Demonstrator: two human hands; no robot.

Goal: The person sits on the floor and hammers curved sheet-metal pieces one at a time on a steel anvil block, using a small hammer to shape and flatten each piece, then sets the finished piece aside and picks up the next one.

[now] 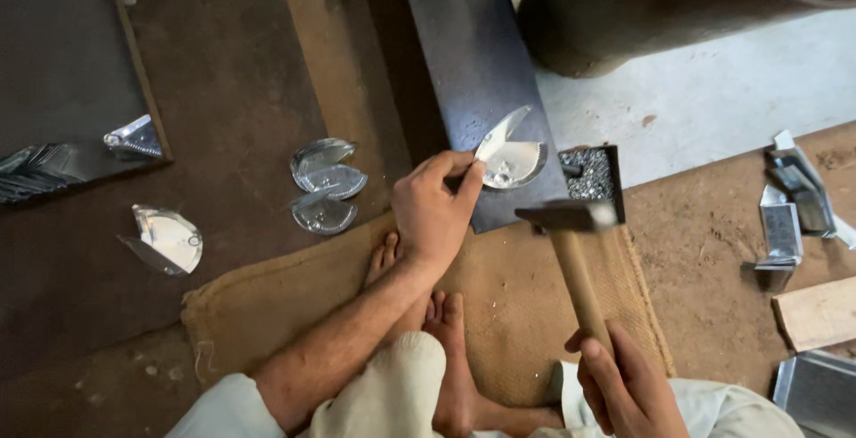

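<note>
Sitting on a burlap mat (517, 313) spread over a brown earthen floor (241, 90), the person works at a long dark steel plate (473, 64) that runs from the mat's far edge away toward the top of the view. The left hand (437, 211) pinches a shiny folded sheet-metal piece (510, 160), fingers closed on its near left edge, pressing it flat near the plate's near end. The right hand (624, 384) is clenched around the wooden handle of a hammer (575, 224), whose blurred head hangs just above the plate's near right corner. A small dark tray of tiny rivets (588, 171) sits against the plate's right edge. Left of the plate, a stack of finished metal pieces (325, 184) lies on the floor, with another piece (169, 237) farther left. A pale concrete patch (704, 90) and a large dark drum (642, 10) fill the upper right; metal offcuts (789, 206) lie at the right.
</note>
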